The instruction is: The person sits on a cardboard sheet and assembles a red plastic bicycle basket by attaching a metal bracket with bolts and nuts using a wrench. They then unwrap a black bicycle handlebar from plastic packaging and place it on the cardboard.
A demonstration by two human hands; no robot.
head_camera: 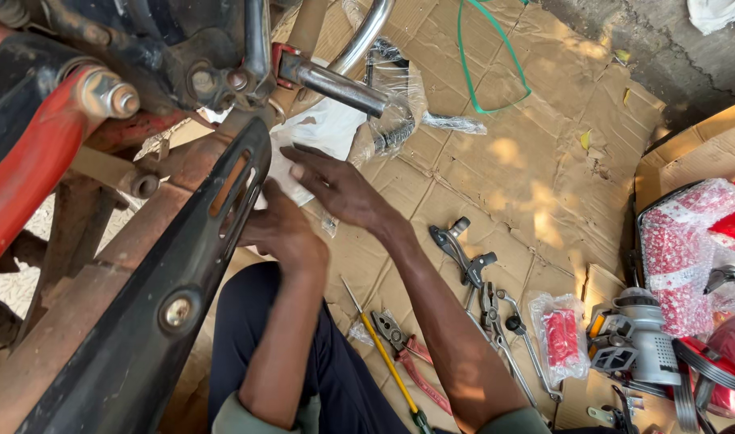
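Observation:
My left hand point(283, 229) reaches under the black slotted heat shield point(155, 305) of a rusty motorcycle exhaust; its fingers are hidden behind the shield. My right hand point(335, 185) lies flat with fingers stretched over a white plastic bag point(327, 128) on the cardboard, just beside the shield's front end. Above the hands, a steel footrest bar point(335, 83) sticks out from the frame. A red swing arm point(30, 161) with an axle nut point(114, 95) sits at the upper left.
On the cardboard floor point(528, 161) to the right lie black levers point(464, 253), a yellow-handled screwdriver point(387, 362), pliers point(412, 354), several spanners point(504, 337), a bagged red part point(559, 337), a silver carburettor point(645, 337) and red wrapped parts point(689, 257). A green cord point(480, 64) loops at the top.

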